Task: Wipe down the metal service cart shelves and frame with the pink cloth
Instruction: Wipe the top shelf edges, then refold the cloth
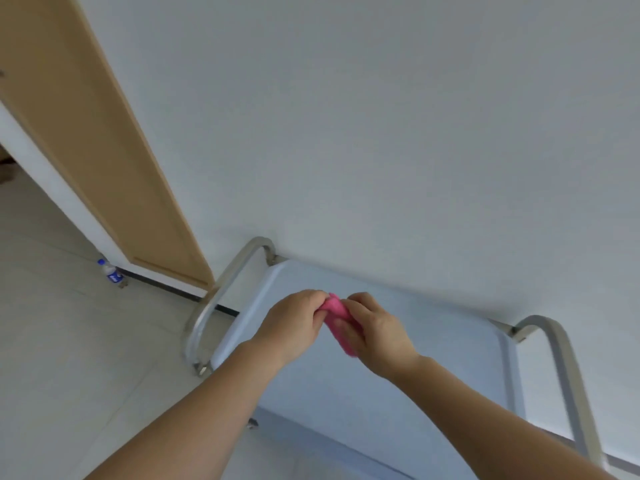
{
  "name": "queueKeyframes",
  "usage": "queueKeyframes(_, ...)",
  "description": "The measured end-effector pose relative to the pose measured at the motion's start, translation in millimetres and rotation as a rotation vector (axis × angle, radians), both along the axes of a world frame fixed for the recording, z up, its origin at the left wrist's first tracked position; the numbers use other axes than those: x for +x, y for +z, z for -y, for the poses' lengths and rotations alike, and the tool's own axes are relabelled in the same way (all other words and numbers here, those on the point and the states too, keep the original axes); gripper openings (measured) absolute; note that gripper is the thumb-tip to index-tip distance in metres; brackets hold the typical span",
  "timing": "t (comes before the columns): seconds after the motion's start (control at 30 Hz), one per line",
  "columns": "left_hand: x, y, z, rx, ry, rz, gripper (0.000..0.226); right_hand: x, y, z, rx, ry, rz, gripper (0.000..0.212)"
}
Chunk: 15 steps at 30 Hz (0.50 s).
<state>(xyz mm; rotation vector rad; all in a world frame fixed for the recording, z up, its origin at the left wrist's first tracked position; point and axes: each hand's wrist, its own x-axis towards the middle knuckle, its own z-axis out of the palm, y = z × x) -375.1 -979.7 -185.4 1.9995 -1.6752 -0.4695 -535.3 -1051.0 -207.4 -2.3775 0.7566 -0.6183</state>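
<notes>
Cloth, pink and bunched small [337,318], pinched between both hands above the top shelf of the grey metal service cart [433,358]. Left hand [294,323] curled on the cloth's upper end, fingertips gripping it; right hand [377,336] curled around the lower part, fingers closed on the fabric. Cloth raised off the shelf, whether touching it cannot be told. Curved tubular metal handle [214,299] at the cart's left end, another [561,368] at the right. Plain white wall [381,116] just behind the cart. Tan wooden door [97,140] at left; small plastic bottle with blue cap [111,273] on the pale tiled floor [62,341] near the door's foot.
</notes>
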Motion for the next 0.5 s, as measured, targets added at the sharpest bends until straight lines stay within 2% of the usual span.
queueKeyframes(0.13,70.2,6.3,-54.8,0.008,-0.001,0.02,0.019,57.0,0.1,-35.3,0.111,0.184,-0.063,0.035)
queueKeyframes(0.23,104.4,11.2,-85.3,0.012,-0.027,0.018,0.022,98.7,4.0,-55.9,0.132,0.195,-0.122,0.053)
queueKeyframes(0.27,113.0,12.5,-92.6,0.01,-0.04,0.016,0.022,112.1,5.6,-61.7,0.153,0.226,-0.143,0.053)
queueKeyframes(0.4,142.3,13.2,-109.7,-0.003,-0.061,0.0,0.021,148.3,4.7,-72.7,0.152,0.219,-0.238,0.024)
queueKeyframes(0.5,162.8,7.1,-112.3,-0.027,-0.029,0.037,0.017,158.3,1.7,-66.5,0.102,0.165,-0.288,0.018)
